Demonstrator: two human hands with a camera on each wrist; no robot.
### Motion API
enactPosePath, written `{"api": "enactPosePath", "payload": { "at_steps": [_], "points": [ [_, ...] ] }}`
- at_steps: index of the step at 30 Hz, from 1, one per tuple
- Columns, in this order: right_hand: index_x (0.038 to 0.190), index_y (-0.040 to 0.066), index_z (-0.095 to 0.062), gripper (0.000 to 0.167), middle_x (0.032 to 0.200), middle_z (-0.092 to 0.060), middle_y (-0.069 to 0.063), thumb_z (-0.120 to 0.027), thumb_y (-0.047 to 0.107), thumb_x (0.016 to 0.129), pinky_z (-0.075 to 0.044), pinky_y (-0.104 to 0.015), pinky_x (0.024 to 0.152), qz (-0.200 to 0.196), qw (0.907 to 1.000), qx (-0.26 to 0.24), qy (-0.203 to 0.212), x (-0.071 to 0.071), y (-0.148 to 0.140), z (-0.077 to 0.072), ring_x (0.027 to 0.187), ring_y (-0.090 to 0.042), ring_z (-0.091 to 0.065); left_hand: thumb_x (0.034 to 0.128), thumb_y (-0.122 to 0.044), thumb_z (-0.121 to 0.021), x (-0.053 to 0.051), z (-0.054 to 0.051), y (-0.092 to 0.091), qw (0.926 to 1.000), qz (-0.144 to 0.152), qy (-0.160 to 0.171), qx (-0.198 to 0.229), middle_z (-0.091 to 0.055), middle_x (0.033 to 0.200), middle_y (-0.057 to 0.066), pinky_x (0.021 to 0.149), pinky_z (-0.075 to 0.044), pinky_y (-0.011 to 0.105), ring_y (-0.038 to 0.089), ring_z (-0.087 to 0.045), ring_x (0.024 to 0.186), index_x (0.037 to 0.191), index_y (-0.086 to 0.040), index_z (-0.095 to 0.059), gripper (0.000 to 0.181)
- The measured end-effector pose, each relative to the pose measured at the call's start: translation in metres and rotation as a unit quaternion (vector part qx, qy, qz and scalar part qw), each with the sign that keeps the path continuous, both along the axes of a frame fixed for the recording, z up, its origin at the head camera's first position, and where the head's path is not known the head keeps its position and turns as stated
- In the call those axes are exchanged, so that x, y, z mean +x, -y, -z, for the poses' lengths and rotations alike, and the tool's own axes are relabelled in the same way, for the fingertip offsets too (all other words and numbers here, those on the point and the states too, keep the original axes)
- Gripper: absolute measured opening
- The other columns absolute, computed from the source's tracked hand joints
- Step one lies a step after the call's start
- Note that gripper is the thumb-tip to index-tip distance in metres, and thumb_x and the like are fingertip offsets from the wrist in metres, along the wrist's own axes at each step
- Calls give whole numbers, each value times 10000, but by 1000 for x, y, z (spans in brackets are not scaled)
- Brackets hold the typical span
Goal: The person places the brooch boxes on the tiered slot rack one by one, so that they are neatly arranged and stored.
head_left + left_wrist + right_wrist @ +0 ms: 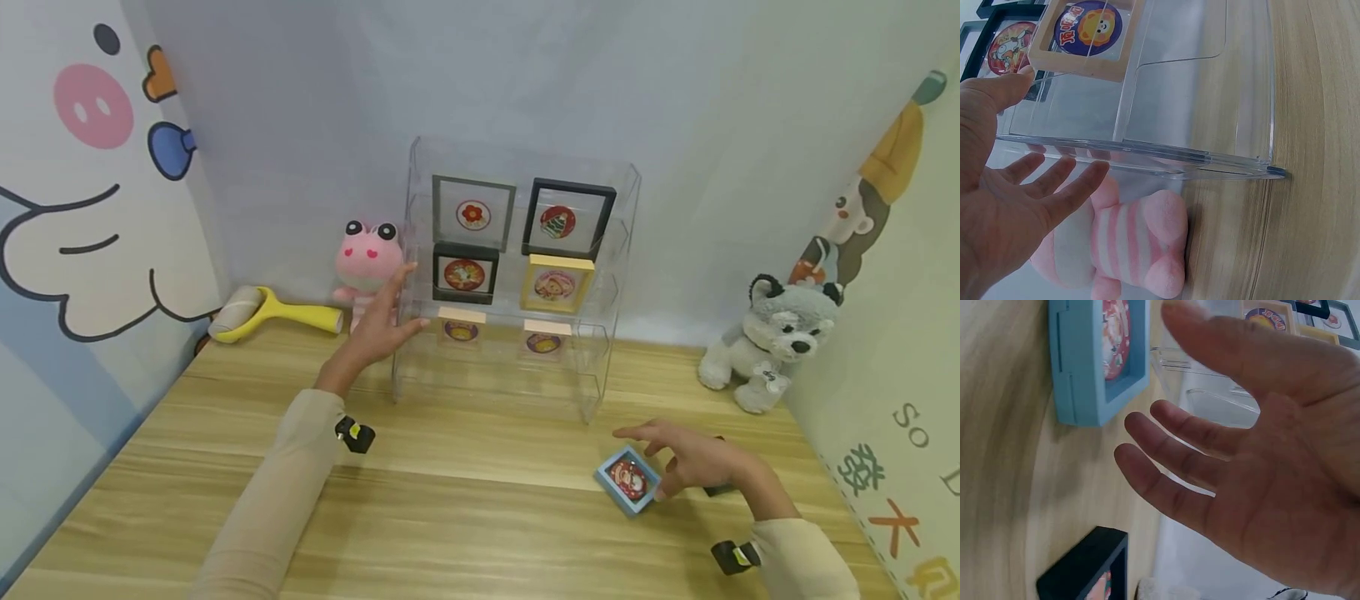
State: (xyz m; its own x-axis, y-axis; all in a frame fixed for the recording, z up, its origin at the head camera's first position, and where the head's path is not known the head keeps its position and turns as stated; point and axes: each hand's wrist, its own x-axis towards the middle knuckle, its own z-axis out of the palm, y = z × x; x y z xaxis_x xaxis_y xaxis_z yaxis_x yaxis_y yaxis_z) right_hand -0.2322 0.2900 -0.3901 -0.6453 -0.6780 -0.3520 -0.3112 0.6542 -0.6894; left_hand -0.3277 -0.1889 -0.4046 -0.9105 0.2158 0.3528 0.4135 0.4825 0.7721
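A clear acrylic tiered rack (495,392) stands against the back wall with several small picture frames on its tiers. At its left side is my left hand (375,329), fingers spread. In the left wrist view the thumb is on the inner side of the rack's side panel (1166,156), and the other fingers (1079,190) are on the outer side; firm contact cannot be judged. My right hand (697,458) hovers over the table with loosely bent fingers, beside a light blue frame (628,481) with a round red badge. A black frame (1085,569) lies partly hidden behind that hand.
A pink plush toy (369,258) sits close to the rack's left side. Farther left lies a yellow-handled roller (300,315). To the right, a grey plush dog (780,333) leans near the decorated side wall. Wood-grain tabletop (465,517) extends in front.
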Motion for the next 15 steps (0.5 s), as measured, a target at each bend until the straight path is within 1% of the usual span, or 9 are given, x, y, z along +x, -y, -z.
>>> {"api": "enactPosePath", "payload": {
  "at_steps": [2,4,6,8,12,15],
  "points": [
    [1504,9,-381,880,1443,-349,-357,-842,93,758,-572,-334,807,-141,9999,-11,3,-1,-3,5,1194,-499,-518,925,-98,-687,0,0,0,10000,2,-20,10,-161,1656,211,1166,-281,659,476,-247,1481,1581,-176,-178,833],
    [1493,15,-398,878,1419,-394,-327,-851,131,749,-551,-324,812,-265,9995,70,-156,-2,-5,11,1160,-421,-543,925,-97,-688,0,0,0,10000,17,-26,20,-162,1656,212,1167,-282,656,473,-246,1483,1580,-173,-180,832],
    [1484,31,-420,873,1402,-431,-287,-858,171,742,-526,-348,836,-320,9988,162,-321,-3,-6,15,1131,-332,-548,923,-93,-690,0,0,0,10000,17,-31,27,-166,1655,212,1168,-284,652,470,-249,1483,1579,-170,-184,832],
    [1476,44,-436,858,1391,-450,-259,-855,207,745,-498,-384,868,-350,9980,235,-467,-4,-7,19,1111,-275,-538,922,-89,-692,0,0,0,10000,25,-32,39,-165,1656,209,1170,-285,648,466,-248,1485,1579,-167,-186,832],
    [1461,56,-460,818,1378,-430,-247,-846,187,751,-482,-464,906,-189,9993,163,-293,-8,-8,26,1140,-306,-516,924,-86,-689,2,-2,-1,10000,21,7,54,-159,1659,204,1173,-281,648,464,-244,1487,1580,-166,-186,830],
    [1447,72,-483,797,1374,-415,-240,-852,169,748,-474,-477,908,-12,9999,132,-102,-11,-8,30,1144,-332,-503,928,-90,-687,3,-2,-1,10000,19,41,71,-158,1660,201,1174,-275,650,462,-239,1489,1581,-169,-186,826]
  ]
}}
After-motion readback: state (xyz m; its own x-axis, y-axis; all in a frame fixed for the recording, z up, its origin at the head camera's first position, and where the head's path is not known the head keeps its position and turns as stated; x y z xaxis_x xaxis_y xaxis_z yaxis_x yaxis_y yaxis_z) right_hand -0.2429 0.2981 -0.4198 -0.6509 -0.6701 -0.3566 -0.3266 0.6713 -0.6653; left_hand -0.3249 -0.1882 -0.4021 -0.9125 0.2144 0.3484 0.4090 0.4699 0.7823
